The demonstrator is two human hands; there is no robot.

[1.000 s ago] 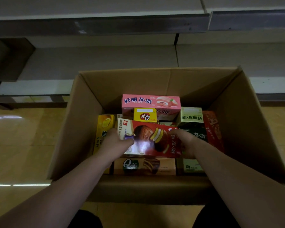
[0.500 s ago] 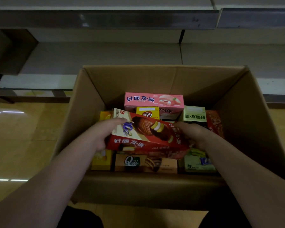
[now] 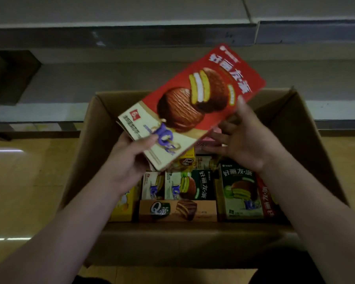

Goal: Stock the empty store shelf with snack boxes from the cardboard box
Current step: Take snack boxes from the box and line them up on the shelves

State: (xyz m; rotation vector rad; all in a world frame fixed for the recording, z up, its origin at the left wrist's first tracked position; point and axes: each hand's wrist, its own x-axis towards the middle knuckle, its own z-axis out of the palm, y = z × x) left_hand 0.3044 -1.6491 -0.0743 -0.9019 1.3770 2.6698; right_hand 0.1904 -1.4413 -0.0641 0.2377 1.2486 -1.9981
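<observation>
One red snack box is up out of the cardboard box, its long axis slanting toward the empty shelf. My left hand pinches its near end; my right hand, fingers spread, props it from beneath.

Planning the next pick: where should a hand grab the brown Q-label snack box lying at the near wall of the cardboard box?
Probably from above, across the long edges of the brown Q-label snack box. It lies flat, face up, against the cardboard box near wall, ends hemmed by the yellow box and green box.
</observation>
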